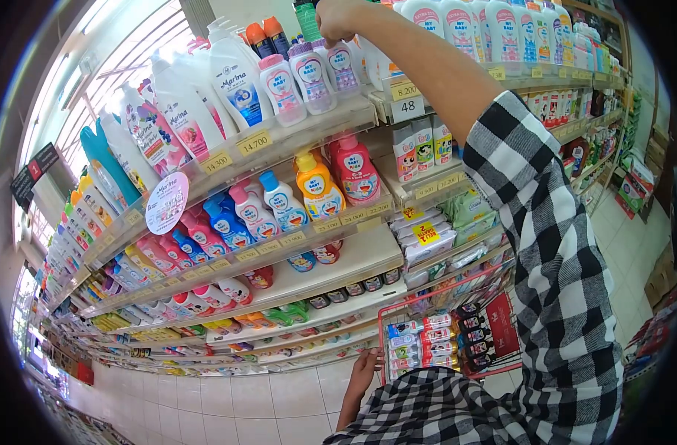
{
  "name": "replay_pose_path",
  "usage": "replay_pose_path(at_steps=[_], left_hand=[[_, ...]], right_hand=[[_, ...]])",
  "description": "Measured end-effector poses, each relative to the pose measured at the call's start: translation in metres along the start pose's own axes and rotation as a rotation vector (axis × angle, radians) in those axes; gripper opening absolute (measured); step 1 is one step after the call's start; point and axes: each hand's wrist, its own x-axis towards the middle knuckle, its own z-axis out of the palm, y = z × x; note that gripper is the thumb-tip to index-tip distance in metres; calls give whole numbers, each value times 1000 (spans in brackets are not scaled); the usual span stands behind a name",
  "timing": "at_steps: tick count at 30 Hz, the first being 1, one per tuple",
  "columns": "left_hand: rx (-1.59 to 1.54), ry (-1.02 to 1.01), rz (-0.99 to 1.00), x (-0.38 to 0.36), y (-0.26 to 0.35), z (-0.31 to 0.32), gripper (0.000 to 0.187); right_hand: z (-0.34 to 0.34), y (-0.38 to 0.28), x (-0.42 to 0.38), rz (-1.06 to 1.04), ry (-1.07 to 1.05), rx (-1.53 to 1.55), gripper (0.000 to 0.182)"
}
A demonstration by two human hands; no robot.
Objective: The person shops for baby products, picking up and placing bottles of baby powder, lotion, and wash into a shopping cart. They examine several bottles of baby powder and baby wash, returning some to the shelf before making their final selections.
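My right hand [337, 21] reaches up to the top shelf with its fingers bent down at the cap of a purple-capped My Baby bottle [341, 65]. Whether it grips that bottle or something behind it is hidden. Beside it stand another purple-capped bottle [311, 77] and a pink-capped one [281, 90]. Low in the view, my left hand [368, 362] is by the left edge of a red shopping cart [381, 326], its fingers bent; what they hold, if anything, is too small to tell. Bottles and packs [436, 341] lie in the cart.
White Marina bottles [238, 81] line the top shelf's left part. Coloured My Baby Kids bottles [320, 185] stand one shelf lower, with wipes packs [427, 237] to the right. A round Marina sign [167, 203] sticks out from the shelf edge. Tiled floor [227, 397] runs below.
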Motion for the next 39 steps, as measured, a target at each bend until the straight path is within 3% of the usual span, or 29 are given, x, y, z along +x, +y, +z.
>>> replay_pose_path(at_steps=[4, 7, 9, 11, 13, 14, 15, 19, 20, 21, 22, 23, 24, 25, 26, 27, 28, 30, 32, 33, 34, 35, 36, 38, 39], left_hand=[[10, -19, 17, 4, -6, -1, 40], [39, -38, 32, 5, -5, -1, 39], [65, -41, 22, 6, -4, 0, 40], [38, -41, 30, 10, -4, 0, 38], [27, -54, 19, 14, 0, 1, 39], [12, -64, 8, 16, 2, 3, 40], [19, -77, -8, 19, 4, 4, 47], [-555, -192, -53, 34, 46, 29, 73], [-831, -192, -73, 37, 62, 44, 73], [-953, -251, -70, 42, 78, 59, 71], [-1024, -180, 17, 36, 95, 82, 70], [-868, -158, -68, 48, 76, 90, 73], [-714, -147, -162, 53, 49, 96, 77], [-727, -364, -282, 43, 46, 103, 81], [-748, -586, -377, 31, 55, 102, 86], [-758, -587, -407, 28, 66, 99, 86], [-688, -719, -408, 23, 76, 93, 88], [-479, -879, -338, 19, 81, 69, 85], [-17, -744, -245, 47, 65, 37, 74], [93, -523, -190, 63, 39, 21, 65], [202, -302, -133, 74, 10, 8, 56], [509, -207, -65, 84, -8, -4, 52], [815, -112, 2, 91, -22, -14, 48], [681, -161, -78, 102, -41, -25, 48], [550, -205, -136, 108, -48, -27, 49]], right_hand=[[-2, 11, -4, -47, 173, -7, 31], [-6, 20, -20, -205, 738, 381, 37], [-35, 3, -114, -218, 821, 565, 41], [-62, -12, -181, -35, 701, 647, 44], [-63, 20, -220, -382, 439, 954, 36], [-34, 16, -228, -331, 613, 1048, 23], [5, 4, -238, -319, 603, 1050, 23], [138, -70, -339, -307, 435, 1147, 19], [172, -101, -371, -290, 381, 1180, 19], [216, -120, -393, -260, 321, 1221, 19], [265, -141, -420, -212, 255, 1272, 20], [328, -152, -457, -151, 182, 1333, 21], [383, -156, -499, 43, 88, 1558, 26], [416, -150, -529, 377, 79, 1555, 29], [421, -120, -551, 540, -196, 1534, 27], [436, -91, -568, 477, -233, 1182, 27], [431, -68, -594, 577, -297, 1127, 25], [451, -14, -677, 526, -419, 603, 28], [441, 7, -740, 822, -388, 627, 28], [435, 9, -756, 825, -404, 629, 28], [425, 13, -770, 756, -505, 445, 34], [423, 15, -774, 675, -603, 260, 39], [422, 12, -764, 668, -621, 263, 39], [411, -8, -722, 944, -894, 220, 49], [413, -9, -706, 987, -1012, 170, 55]])
